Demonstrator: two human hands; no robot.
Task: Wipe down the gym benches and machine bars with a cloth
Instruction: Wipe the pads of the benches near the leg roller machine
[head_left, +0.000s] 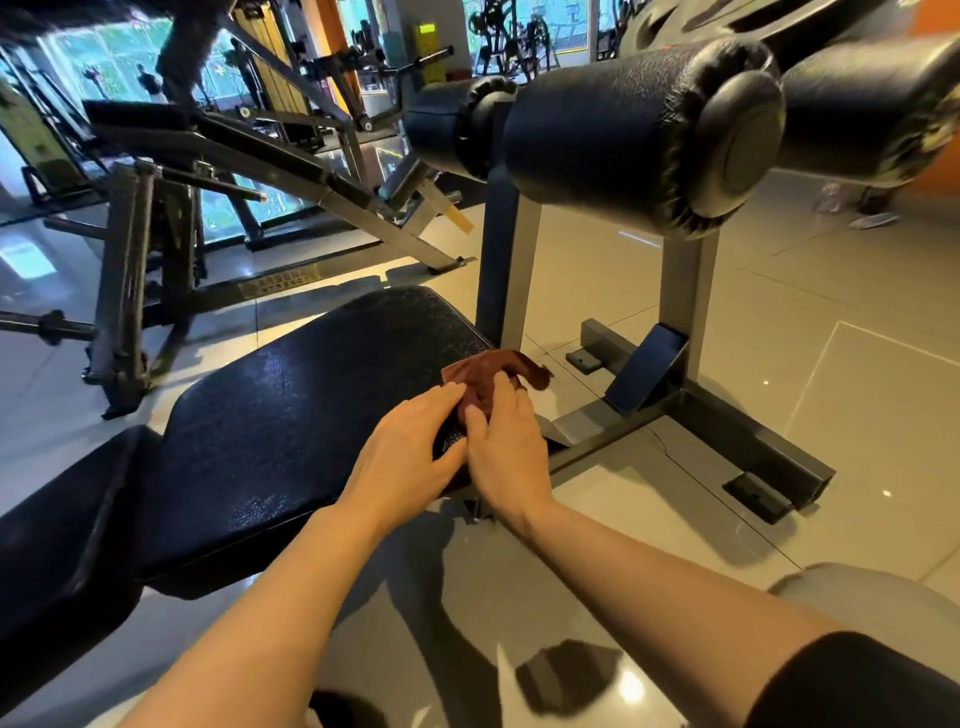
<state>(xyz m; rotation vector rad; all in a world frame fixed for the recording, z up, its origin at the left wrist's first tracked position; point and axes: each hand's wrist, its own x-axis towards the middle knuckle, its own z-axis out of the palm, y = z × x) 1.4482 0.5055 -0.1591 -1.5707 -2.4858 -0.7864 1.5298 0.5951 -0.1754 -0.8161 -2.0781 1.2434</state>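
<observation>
Because the brown cloth (491, 376) lies bunched at the far corner of the black padded bench (291, 415), both hands meet there, seemingly to gather or refold it before a wiping stroke. From the head view, the left hand (410, 452) lies flat with straight fingers, its tips resting on the near edge of the cloth and pressing it to the pad; the right hand (506, 452) sits just beside it, fingers also laid over the cloth, and whether they pinch a fold I cannot tell. One tail of the cloth hangs past the bench edge. The upholstery is textured and glossy, catching window light, so streaks would likely show. Above and beyond the bench, two thick black roller pads (644, 135) sit on grey steel uprights (685, 291), probably next to be wiped. Pale polished floor tiles (857, 405) surround the frame, and more dark machines (156, 218) stand towards bright windows at left.
</observation>
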